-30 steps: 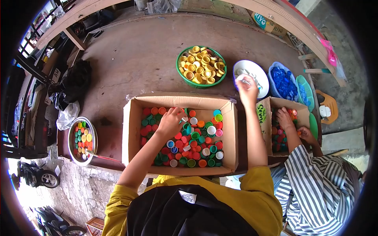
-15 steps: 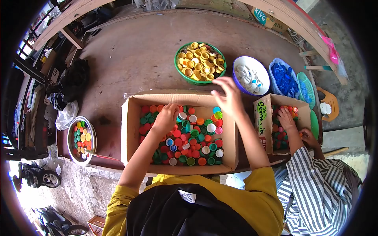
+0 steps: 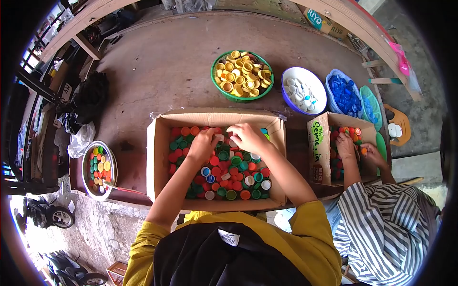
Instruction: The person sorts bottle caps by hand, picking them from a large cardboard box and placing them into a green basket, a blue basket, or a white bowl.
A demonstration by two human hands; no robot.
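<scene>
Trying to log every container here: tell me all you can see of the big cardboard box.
The cardboard box is brown, rectangular and open-topped, standing upright at the near edge of the brown table. Mixed bottle caps, red, green, orange, blue and white, cover its bottom. The left hand and the right hand reach into its far half, among the caps.

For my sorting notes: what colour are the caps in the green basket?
Yellow; the head view shows these caps best.
</scene>
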